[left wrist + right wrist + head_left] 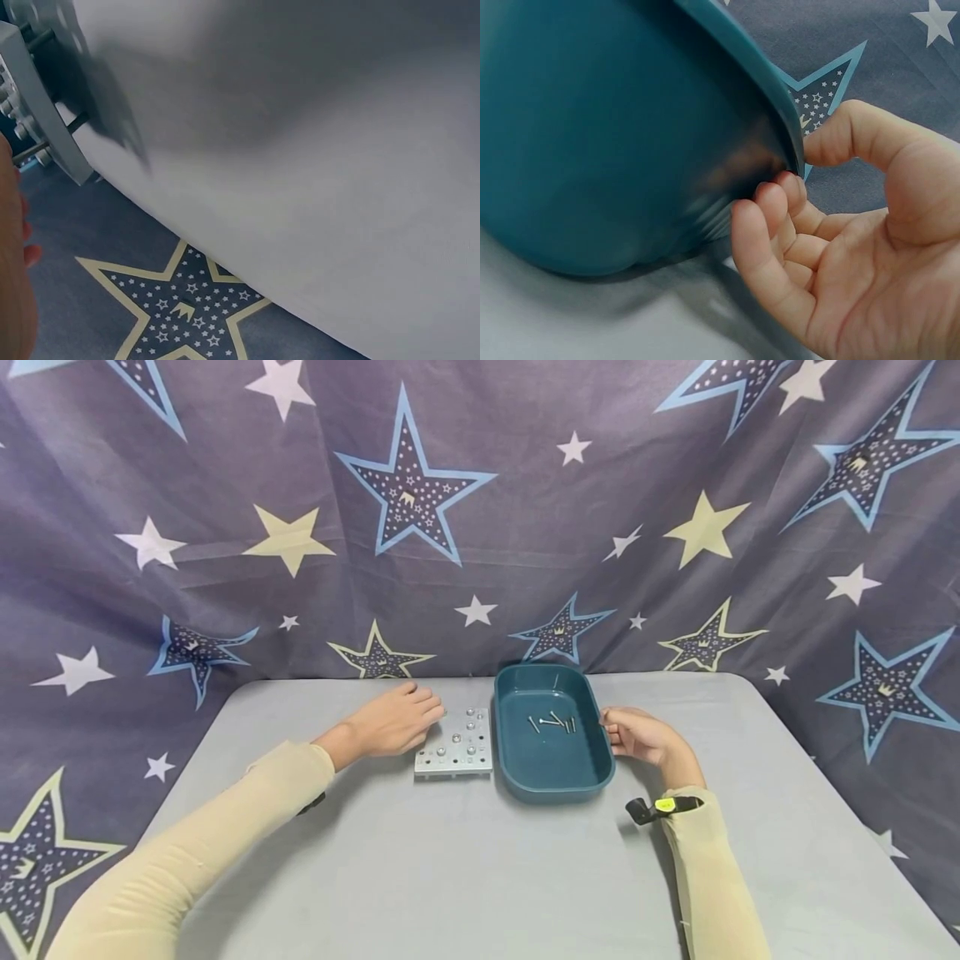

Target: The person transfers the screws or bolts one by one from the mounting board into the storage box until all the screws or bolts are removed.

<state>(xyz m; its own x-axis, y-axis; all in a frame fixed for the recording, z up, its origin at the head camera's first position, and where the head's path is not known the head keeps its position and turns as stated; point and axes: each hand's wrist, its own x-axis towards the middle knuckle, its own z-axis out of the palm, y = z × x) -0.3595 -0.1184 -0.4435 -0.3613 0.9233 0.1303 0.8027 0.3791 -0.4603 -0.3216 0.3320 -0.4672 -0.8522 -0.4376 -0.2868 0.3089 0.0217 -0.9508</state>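
Note:
My left hand (397, 720) is over the far left corner of a silver metal plate (453, 762) with holes and several screw heads on top. In the left wrist view, a thin metal screw (30, 152) runs from the hand's edge to the plate's top face; the pinching fingertips are mostly hidden. Screw shanks (78, 121) stick out below the plate. On the right, my right hand (637, 733) grips the rim of a teal plastic tray (555, 793), thumb outside the lip and fingers curled beneath it. Several loose screws (551, 722) lie on the tray's floor.
Plate and tray stand side by side on a grey-covered table (450, 877), near its far edge. A star-printed curtain (517, 585) hangs right behind that edge. On the right wrist sits a black strap with a small camera (652, 810).

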